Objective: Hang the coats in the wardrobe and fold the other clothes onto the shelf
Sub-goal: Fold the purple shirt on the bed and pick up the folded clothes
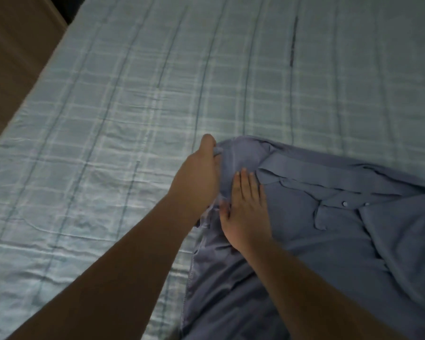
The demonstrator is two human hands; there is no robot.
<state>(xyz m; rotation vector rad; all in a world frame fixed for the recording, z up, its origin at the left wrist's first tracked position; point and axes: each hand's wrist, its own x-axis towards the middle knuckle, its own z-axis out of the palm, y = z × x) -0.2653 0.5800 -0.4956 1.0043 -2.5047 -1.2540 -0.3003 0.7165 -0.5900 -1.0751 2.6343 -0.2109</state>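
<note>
Presently, my left hand (199,173) pinches the shoulder edge of the grey-blue buttoned shirt (329,246) on the pale checked bedspread (133,106); my right hand (245,209) presses it flat. Probably limp, light cloth: I'd hold seams.

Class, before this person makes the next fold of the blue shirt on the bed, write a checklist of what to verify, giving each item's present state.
1. Left hand holds the shirt: ok, its fingers are curled round a bunched edge.
2. Right hand pins the fabric: ok, it lies palm down with straight fingers.
3. Shirt lies smooth: not ok, there are creases round the collar.
4. Front fastened: cannot tell, though one button shows.
5. Whole shirt rests on the bed: cannot tell, it runs out of frame at the right and bottom.
</note>
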